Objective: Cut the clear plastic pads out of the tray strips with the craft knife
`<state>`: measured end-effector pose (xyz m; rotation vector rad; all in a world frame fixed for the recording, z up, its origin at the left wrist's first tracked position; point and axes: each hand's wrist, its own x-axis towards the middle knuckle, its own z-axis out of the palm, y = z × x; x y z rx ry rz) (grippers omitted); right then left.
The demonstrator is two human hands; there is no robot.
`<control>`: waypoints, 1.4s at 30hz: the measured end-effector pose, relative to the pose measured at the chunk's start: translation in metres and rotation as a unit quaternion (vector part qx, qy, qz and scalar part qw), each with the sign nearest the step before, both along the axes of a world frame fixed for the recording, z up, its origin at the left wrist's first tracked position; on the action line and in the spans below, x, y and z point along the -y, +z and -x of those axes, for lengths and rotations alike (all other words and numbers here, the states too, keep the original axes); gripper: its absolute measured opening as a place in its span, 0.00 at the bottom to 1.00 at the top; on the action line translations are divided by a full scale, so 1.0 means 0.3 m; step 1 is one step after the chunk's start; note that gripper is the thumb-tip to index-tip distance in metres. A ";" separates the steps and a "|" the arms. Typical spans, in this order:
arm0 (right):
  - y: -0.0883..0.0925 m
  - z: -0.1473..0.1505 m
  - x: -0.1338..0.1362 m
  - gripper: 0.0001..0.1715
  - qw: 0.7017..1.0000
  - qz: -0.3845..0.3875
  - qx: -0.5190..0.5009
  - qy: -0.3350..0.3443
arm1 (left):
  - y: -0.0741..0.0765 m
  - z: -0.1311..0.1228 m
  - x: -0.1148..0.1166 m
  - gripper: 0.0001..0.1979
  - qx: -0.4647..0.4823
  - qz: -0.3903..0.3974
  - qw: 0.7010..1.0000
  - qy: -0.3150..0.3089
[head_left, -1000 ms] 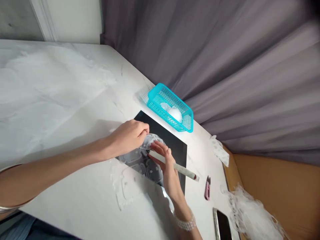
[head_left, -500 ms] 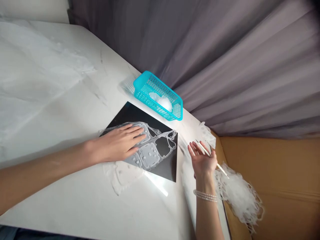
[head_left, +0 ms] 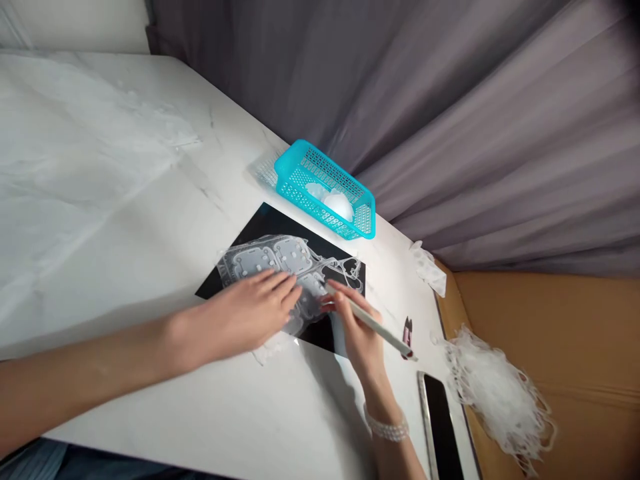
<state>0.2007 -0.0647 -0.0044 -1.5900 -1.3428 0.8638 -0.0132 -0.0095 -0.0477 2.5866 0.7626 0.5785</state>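
Note:
A translucent moulded sheet with small white studs (head_left: 273, 261) lies on a black mat (head_left: 250, 230) on the white table (head_left: 100, 187). My left hand (head_left: 247, 313) rests flat on the sheet's near part, fingers stretched out. My right hand (head_left: 353, 327) is closed around a thin white stick-like tool (head_left: 383, 328), its fingertips touching the sheet's right edge. A bead bracelet (head_left: 386, 427) sits on my right wrist.
A turquoise mesh basket (head_left: 320, 170) with white pieces inside stands behind the mat. A phone (head_left: 443, 427) and a small pink tool (head_left: 407, 328) lie at the right. A pile of white trimmings (head_left: 500, 397) lies over the table edge on brown card. Grey curtain (head_left: 450, 100) behind.
My right hand came back from the trimmings pile at the right to the sheet, now gripping the tool. My left hand slid nearer along the sheet. The view shifted slightly.

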 end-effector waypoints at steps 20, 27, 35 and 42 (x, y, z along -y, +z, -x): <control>-0.033 0.064 0.084 0.14 0.935 -0.158 0.271 0.164 | 0.041 -0.001 0.046 0.21 -0.139 -0.151 0.978 -0.037; -0.088 0.064 0.059 0.16 0.845 -0.225 0.431 0.224 | 0.039 0.006 0.040 0.18 -0.152 -0.211 0.965 -0.036; -0.062 0.082 0.044 0.22 0.886 -0.139 0.371 0.240 | -0.047 0.032 0.027 0.20 -0.113 -0.225 0.967 -0.038; -0.066 -0.145 -0.014 0.10 0.974 -0.049 -0.206 -0.077 | -0.087 0.041 0.002 0.24 -0.084 -0.208 0.973 -0.044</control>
